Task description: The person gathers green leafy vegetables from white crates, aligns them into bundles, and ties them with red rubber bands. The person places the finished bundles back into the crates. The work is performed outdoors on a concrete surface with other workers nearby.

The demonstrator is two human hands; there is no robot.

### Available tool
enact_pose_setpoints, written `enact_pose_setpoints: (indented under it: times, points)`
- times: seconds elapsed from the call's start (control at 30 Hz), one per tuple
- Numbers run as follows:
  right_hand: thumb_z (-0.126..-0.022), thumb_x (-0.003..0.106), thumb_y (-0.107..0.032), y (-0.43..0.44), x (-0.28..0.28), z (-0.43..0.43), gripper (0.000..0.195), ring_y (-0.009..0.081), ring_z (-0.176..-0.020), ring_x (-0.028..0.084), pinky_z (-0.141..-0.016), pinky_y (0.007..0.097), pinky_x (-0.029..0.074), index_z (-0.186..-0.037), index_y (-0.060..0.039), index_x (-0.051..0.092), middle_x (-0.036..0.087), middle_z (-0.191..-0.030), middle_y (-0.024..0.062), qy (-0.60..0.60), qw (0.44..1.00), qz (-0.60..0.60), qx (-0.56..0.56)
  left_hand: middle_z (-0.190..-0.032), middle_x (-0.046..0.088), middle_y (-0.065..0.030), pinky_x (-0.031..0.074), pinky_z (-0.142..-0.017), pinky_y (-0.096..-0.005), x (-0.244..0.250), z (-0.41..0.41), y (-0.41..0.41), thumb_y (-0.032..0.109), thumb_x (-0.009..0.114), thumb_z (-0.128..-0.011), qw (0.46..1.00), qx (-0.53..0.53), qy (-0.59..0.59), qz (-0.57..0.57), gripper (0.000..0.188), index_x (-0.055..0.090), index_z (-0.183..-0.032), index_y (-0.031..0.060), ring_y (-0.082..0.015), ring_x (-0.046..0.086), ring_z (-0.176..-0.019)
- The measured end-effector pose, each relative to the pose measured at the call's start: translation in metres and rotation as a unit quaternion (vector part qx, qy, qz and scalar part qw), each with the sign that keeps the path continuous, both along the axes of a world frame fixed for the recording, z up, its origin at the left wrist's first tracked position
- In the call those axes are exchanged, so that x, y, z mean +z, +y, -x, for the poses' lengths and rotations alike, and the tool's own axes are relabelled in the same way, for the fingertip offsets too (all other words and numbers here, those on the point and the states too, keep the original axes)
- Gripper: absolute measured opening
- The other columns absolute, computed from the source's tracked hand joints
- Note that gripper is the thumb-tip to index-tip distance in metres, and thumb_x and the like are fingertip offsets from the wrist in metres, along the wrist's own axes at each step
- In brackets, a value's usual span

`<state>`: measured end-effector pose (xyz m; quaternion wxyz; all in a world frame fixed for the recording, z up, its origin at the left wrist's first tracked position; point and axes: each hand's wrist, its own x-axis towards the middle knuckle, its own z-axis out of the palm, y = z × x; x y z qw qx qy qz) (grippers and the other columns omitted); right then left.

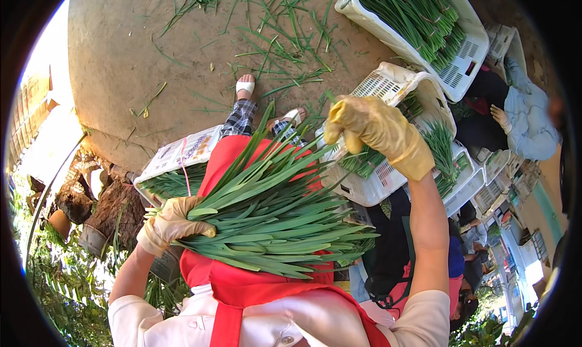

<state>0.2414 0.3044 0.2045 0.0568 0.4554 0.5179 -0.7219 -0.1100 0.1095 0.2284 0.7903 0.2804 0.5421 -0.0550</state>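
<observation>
My left hand (pixel 175 224), in a yellowish rubber glove, is closed round the base of a thick bunch of flat green chive leaves (pixel 277 215). The leaves fan out to the right across my red apron (pixel 273 292). My right hand (pixel 363 129), in a yellow rubber glove, is raised above the leaf tips at the right. Its fingers are curled downward; a small green tip shows by them, and whether they pinch anything is hidden.
White plastic crates (pixel 409 29) with tied chive bundles stand at the right; another crate (pixel 166 151) is at my left. Loose leaves (pixel 291 42) litter the concrete floor. Co-workers (pixel 527 115) sit at the right. Logs and potted plants stand at the left.
</observation>
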Motion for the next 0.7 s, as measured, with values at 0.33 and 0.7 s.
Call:
enact_pose_setpoints:
  times: [0.33,0.7]
  points:
    - [-0.092,0.059,-0.022,-0.004,-0.050,0.003,0.017,0.0337,-0.067,0.061,-0.062,0.0436,0.048,-0.082,-0.0085,0.061,0.059,-0.073,0.0137,0.034,0.915,-0.403,-0.006,-0.094,0.074,-0.0033,0.052,-0.078,-0.0276,-0.009,0.002,-0.008,0.022,0.087,-0.072,0.999,0.028,-0.016,0.004,0.049,0.067,-0.114,0.0037,-0.0084,0.065,-0.084]
    - [-0.074,0.084,-0.041,-0.022,0.004,0.004,0.049,0.0099,-0.060,0.058,-0.059,0.0258,0.044,-0.108,-0.0104,0.068,0.064,-0.071,0.0043,-0.050,0.983,-0.150,0.098,-0.106,0.072,-0.0012,0.052,-0.082,-0.0248,-0.013,0.005,0.005,0.013,0.086,-0.074,0.988,0.089,-0.042,0.121,0.056,0.063,-0.124,0.0020,-0.0056,0.062,-0.092]
